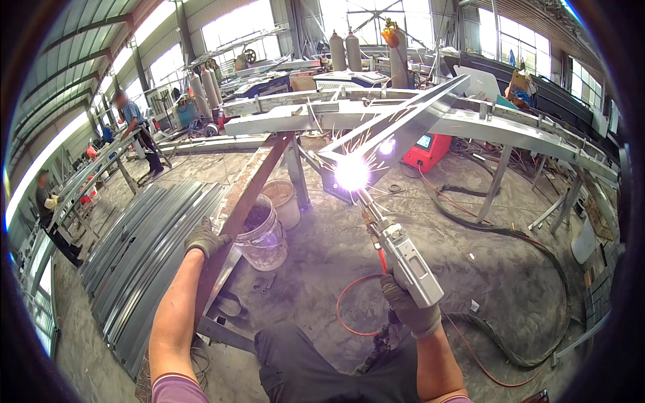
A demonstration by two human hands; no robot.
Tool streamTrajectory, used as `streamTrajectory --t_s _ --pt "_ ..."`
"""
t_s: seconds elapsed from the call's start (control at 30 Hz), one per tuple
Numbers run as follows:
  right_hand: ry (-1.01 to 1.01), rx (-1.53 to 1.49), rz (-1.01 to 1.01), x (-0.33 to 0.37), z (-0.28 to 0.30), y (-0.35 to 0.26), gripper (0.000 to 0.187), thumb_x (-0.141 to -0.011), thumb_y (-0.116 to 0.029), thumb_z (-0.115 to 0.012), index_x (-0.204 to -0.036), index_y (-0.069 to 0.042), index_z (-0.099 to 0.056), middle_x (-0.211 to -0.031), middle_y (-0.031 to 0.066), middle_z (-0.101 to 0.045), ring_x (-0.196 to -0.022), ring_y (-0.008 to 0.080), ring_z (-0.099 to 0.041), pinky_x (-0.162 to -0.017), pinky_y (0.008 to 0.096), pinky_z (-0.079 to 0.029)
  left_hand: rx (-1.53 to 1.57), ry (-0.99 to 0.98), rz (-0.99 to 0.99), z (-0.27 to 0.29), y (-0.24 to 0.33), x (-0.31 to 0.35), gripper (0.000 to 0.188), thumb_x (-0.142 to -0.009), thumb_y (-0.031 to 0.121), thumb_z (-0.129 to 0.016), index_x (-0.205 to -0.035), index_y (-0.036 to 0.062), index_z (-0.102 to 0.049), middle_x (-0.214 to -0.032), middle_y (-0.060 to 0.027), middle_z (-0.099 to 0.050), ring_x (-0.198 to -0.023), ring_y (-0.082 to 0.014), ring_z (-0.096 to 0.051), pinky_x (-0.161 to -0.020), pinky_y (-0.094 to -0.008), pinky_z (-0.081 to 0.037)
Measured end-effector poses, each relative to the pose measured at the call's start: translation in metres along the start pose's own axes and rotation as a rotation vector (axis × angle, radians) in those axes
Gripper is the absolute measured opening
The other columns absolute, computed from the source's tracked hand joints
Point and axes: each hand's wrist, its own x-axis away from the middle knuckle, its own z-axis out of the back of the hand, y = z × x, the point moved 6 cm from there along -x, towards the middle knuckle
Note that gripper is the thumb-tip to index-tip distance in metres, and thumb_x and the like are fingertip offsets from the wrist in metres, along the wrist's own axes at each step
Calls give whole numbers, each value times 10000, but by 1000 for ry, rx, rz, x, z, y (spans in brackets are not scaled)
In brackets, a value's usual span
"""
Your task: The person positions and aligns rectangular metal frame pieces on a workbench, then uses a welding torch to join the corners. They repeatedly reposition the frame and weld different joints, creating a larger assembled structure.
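Long rust-brown steel beam (243,198), left: gloved left hand (207,238) on its edge, grip unclear. Silver metal profile (420,121), far centre: white arc (352,172) at near end. Boxy silver metal welding gun (406,262), right: held in gloved right hand (411,310).

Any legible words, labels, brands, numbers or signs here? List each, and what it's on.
None legible.
Red box: lit screen, any characters too small to read.
Torch: no readable marking on the visible side.
Cylinders: any markings too small to read.
White bucket: stained, no readable print.
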Motion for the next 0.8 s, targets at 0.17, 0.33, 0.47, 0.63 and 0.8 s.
streamTrajectory --t_s 0.17,0.33,0.47,0.63,0.8 --pt "-17 -30 -57 3 -2 1 89 -915 -31 -786 -985 -32 -731 -770 92 -689 -644 233 -691 -593 369 -542 7 21 -22 -6 -8 -6 1310 -782 742 -791 -1683 -49 -264 -1589 -303 -524 -1442 -377 -578 -1185 -443 -466" --pt "-33 -20 -59 5 0 5 85 -916 -23 -779 -984 -38 -730 -777 80 -680 -655 219 -687 -600 367 -543 24 -30 9 -3 2 -2 1313 -779 738 -797 -1683 -50 -263 -1592 -306 -519 -1443 -380 -575 -1186 -435 -465" --pt "-27 -54 -86 6 0 5 89 -922 -25 -780 -992 -35 -726 -772 65 -669 -651 195 -664 -596 357 -535 22 -18 2 0 1 1 1308 -781 738 -795 -1682 -50 -267 -1604 -302 -507 -1456 -377 -564 -1191 -432 -462" --pt "-47 -137 -196 10 0 6 82 -934 -25 -776 -998 -24 -725 -778 49 -666 -658 163 -646 -593 346 -528 37 -41 14 3 4 4 1293 -787 727 -796 -1682 -46 -273 -1621 -296 -490 -1475 -376 -545 -1204 -430 -452" --pt "-32 -111 -122 10 -1 7 80 -945 5 -773 -1015 -14 -741 -772 13 -670 -663 98 -622 -573 304 -506 58 -58 23 6 7 7 1276 -800 720 -788 -1684 -43 -271 -1623 -292 -490 -1473 -378 -547 -1204 -432 -452"
